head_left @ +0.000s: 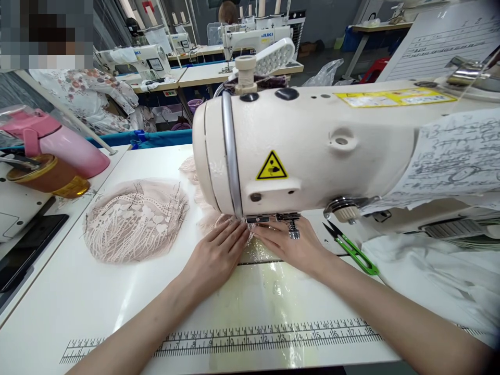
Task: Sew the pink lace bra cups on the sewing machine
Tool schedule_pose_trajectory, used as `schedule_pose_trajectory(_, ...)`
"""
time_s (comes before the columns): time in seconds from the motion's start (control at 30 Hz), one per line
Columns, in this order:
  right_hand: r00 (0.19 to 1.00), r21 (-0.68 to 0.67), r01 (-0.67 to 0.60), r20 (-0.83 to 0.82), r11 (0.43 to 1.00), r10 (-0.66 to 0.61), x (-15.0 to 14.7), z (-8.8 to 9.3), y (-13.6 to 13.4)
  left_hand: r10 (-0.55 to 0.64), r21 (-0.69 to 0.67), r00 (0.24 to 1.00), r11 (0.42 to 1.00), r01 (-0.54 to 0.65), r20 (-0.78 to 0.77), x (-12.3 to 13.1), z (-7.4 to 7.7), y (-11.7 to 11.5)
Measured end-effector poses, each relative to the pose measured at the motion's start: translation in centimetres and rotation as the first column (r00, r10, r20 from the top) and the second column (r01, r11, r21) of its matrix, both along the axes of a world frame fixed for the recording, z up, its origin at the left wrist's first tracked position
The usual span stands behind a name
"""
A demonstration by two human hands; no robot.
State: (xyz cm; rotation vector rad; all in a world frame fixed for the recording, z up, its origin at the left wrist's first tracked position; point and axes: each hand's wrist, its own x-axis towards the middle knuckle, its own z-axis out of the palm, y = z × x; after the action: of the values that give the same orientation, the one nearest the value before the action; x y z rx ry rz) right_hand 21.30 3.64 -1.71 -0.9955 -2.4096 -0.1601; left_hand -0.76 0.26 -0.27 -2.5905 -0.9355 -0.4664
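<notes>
A cream sewing machine [312, 135] stands over the work, its head hiding part of the needle area. My left hand [221, 247] lies flat, fingers stretched out, on pale pink lace fabric [209, 211] left of the needle. On the other side, my right hand [297, 242] rests with fingers extended toward the needle, its fingertips at the fabric's edge and partly hidden behind the machine's presser parts. Both hands press down near each other. A folded heap of pink lace pieces [135, 221] with loose threads lies to the left.
Green thread snips [351, 250] lie right of my right hand, beside white cloth [433, 276]. A printed ruler [234, 338] runs along the front edge. At left are a phone [31, 250], an amber jar [49, 177] and a pink bottle [66, 146]. A person in floral clothing [89, 99] sits beyond.
</notes>
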Motion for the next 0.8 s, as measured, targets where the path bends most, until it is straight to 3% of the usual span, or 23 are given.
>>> schedule_pose_trajectory(0.23,0.999,-0.067,0.012,-0.044,0.998,-0.015,-0.3,-0.3,-1.2,-0.019,-0.127,0.999,0.992,0.024,0.041,-1.3,0.7,0.5)
schedule_pose_trajectory(0.8,0.999,-0.04,0.031,0.018,0.999,-0.03,-0.5,0.1,-1.2,0.05,-0.077,0.999,0.996,-0.049,0.007,-0.9,0.0,0.4)
